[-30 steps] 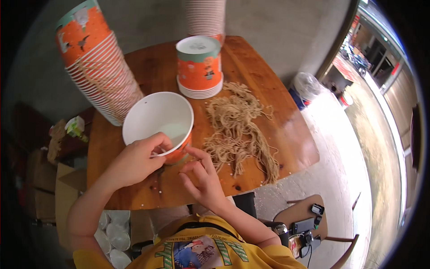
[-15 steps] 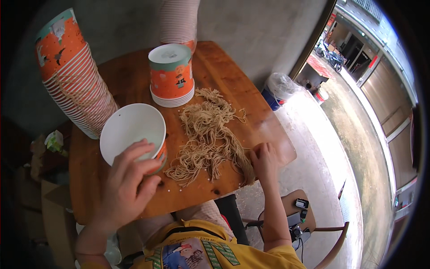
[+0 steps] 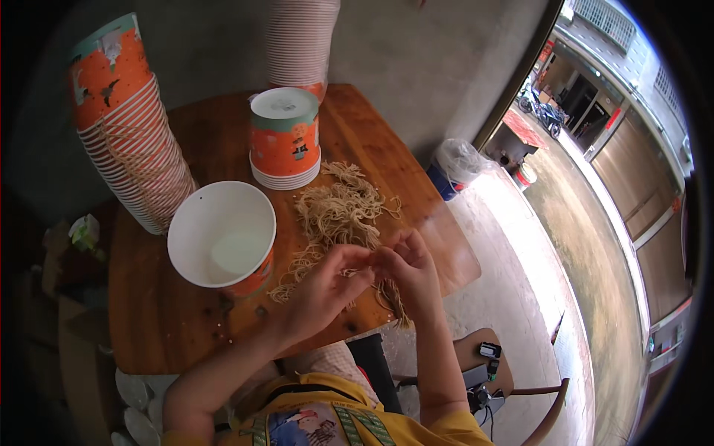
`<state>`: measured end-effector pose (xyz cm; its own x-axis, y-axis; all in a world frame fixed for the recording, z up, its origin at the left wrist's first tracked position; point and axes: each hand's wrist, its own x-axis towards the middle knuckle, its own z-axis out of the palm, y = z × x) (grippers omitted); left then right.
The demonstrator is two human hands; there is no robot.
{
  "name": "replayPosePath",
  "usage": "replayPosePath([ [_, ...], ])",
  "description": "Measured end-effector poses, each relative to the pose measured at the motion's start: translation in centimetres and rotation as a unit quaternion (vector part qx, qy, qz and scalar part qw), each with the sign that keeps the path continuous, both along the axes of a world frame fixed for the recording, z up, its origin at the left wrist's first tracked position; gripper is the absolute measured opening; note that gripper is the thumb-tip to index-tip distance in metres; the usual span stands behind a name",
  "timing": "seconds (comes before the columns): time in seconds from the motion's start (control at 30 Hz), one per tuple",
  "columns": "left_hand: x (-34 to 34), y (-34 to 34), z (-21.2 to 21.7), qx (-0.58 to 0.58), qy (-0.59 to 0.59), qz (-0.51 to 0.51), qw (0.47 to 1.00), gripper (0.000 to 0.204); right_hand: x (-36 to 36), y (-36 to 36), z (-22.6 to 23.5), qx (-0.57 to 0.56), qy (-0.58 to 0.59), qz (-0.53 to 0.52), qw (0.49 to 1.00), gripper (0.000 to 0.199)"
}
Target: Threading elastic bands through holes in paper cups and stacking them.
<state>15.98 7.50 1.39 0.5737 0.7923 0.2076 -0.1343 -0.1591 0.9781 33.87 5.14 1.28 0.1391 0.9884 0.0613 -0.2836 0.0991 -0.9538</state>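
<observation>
My left hand (image 3: 325, 288) and my right hand (image 3: 413, 275) meet fingertip to fingertip over the near end of a tangled heap of tan strings (image 3: 341, 214). Both are pinched closed; whatever lies between the fingertips is too small to make out. Loose string ends hang below them by the table's front edge. Left of the heap, a large white-lined paper bucket (image 3: 221, 236) leans with its open mouth toward me, seemingly with nothing in it. Behind the strings is a short stack of upside-down orange and green paper buckets (image 3: 285, 143).
A tall, leaning stack of paper buckets (image 3: 134, 145) tied with string rises at the left. Another stack in clear plastic (image 3: 301, 48) stands against the wall. Beyond the wooden table (image 3: 435, 245) are a lined blue bin (image 3: 450, 175) and a chair (image 3: 494, 357) holding small devices.
My left hand has left the white-lined bucket and moved right to join my right hand. The right hand has come slightly left, from the string heap's near right end.
</observation>
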Motion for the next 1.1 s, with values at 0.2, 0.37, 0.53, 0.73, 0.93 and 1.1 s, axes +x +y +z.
replayPosePath([
  [0.2, -0.3, 0.3, 0.5, -0.21, -0.047, 0.035, 0.976, 0.016, -2.3, 1.1, 0.1, 0.065, -0.08, 0.046, 0.994, 0.01],
  [0.37, -4.4, -1.3, -2.8, -0.232, 0.069, 0.047, 0.969, 0.014, -4.5, 0.0, -3.7, 0.025, -0.234, 0.049, 0.971, 0.01],
  [0.53, -7.9, -3.9, -4.9, -0.294, 0.043, 0.043, 0.954, 0.023, -3.1, 1.1, -5.7, 0.183, -0.574, -0.17, 0.78, 0.021],
  [0.73, -6.7, -5.2, -4.4, -0.301, 0.054, 0.007, 0.952, 0.024, -0.8, 9.1, -4.5, -0.009, -0.633, -0.081, 0.77, 0.054],
  [0.93, -7.2, -7.0, -3.4, -0.269, 0.081, -0.006, 0.96, 0.023, 1.1, 17.3, -7.0, 0.049, -0.602, -0.067, 0.794, 0.033],
  [1.1, -10.3, -8.6, -1.4, -0.265, 0.145, 0.013, 0.953, 0.021, 2.7, 20.7, -8.5, 0.005, -0.538, -0.092, 0.838, 0.035],
])
